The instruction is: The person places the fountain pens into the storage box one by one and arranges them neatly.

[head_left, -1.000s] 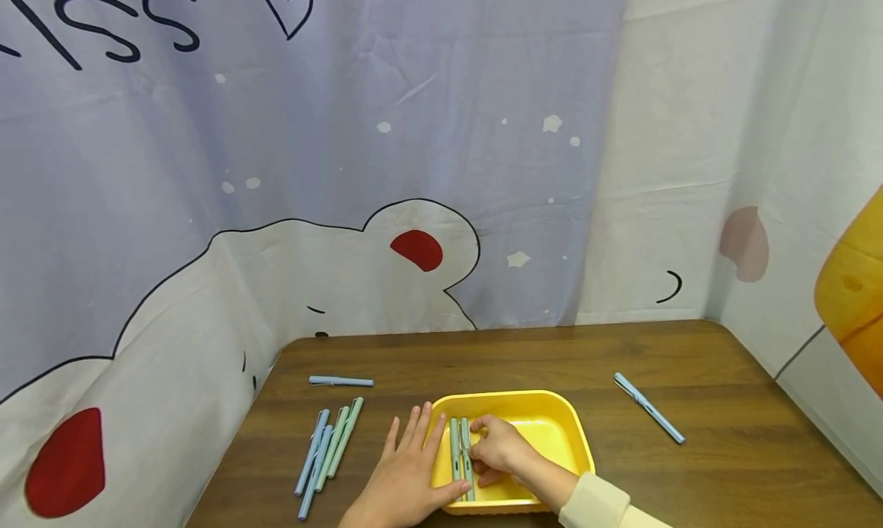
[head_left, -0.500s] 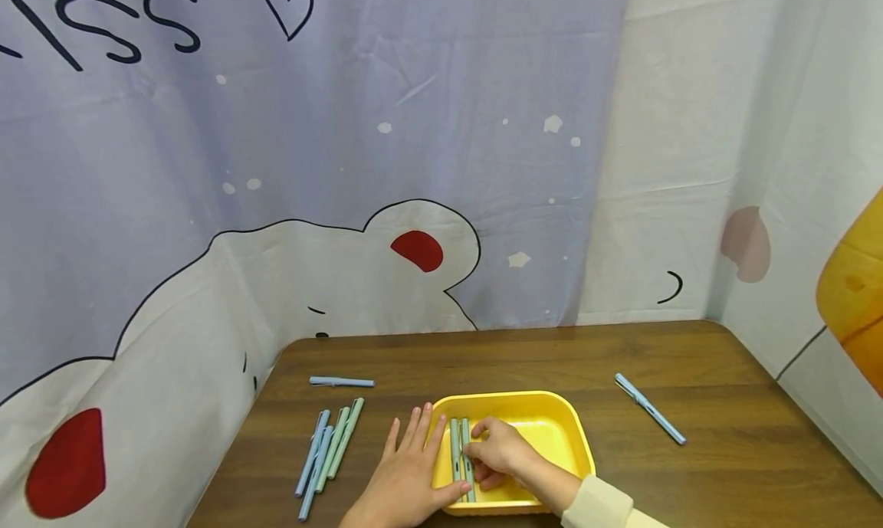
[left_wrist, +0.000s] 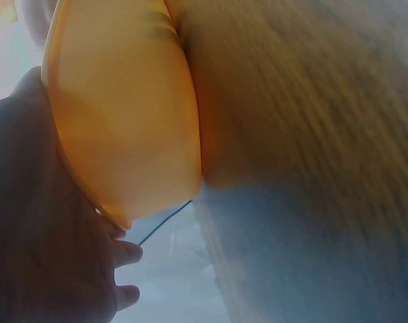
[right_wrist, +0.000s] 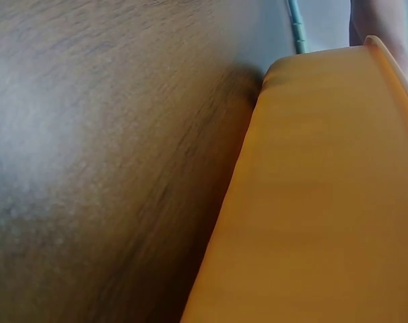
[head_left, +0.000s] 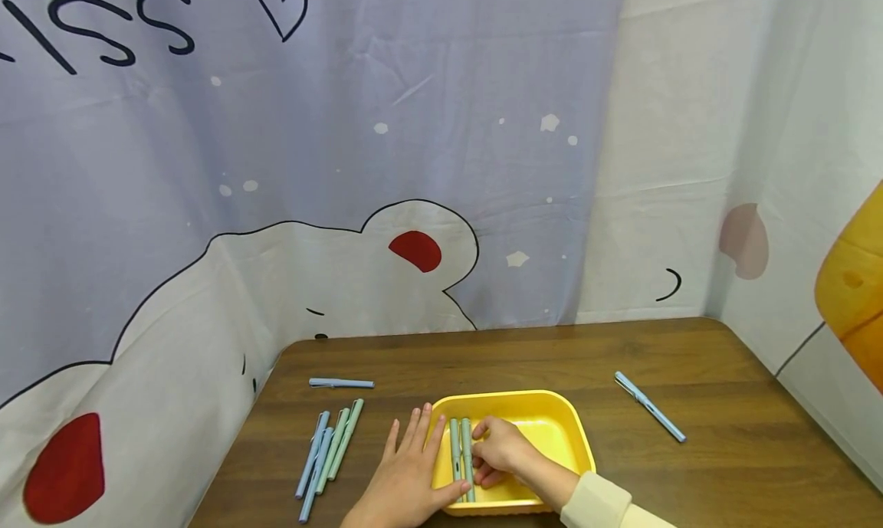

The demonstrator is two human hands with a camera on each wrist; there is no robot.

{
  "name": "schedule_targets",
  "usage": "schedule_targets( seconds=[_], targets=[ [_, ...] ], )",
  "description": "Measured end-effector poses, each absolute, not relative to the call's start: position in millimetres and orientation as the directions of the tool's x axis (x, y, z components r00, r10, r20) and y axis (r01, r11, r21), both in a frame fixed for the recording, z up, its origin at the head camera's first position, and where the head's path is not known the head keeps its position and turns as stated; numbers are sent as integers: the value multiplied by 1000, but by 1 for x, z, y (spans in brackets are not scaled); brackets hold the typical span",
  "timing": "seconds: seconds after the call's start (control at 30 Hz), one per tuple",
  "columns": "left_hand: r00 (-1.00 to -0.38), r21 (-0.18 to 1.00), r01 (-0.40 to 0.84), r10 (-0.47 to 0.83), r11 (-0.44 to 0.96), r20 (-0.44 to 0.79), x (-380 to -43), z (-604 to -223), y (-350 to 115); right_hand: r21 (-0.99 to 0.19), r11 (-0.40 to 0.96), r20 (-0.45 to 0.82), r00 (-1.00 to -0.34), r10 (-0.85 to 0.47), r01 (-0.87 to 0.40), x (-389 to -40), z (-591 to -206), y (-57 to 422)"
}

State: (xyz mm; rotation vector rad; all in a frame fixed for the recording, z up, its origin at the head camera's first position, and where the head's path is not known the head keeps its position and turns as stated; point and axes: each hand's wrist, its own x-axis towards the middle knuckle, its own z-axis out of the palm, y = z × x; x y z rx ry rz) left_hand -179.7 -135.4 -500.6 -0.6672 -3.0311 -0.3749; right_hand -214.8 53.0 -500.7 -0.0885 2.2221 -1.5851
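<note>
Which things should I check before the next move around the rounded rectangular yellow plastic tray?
1. Yellow plastic tray upright: ok, flat on the brown wooden table.
2. Left hand bracing the tray: looks ok, spread at its left rim.
3. Two slim green pens lying side by side inside: ok.
4. Right hand free of those pens: cannot tell; it is beside one, contact unclear.
5. Every pen inside: not ok; four slim blue pens and two more green pens lie on the table.

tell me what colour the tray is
Yellow: the tray shows best in the head view; the wrist views make it look more orange.
</note>
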Motion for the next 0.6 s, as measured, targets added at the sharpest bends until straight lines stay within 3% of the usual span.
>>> schedule_targets(
  seconds=[0.4,0.6],
  targets=[
    [-914,238,403,404,884,44,-182,-500,-136,-912,375,-281,-920,-272,168,-216,-495,60],
    [-917,210,394,398,895,29,-181,-499,-136,-919,381,-242,-907,-346,100,-213,-479,80]
  ],
)
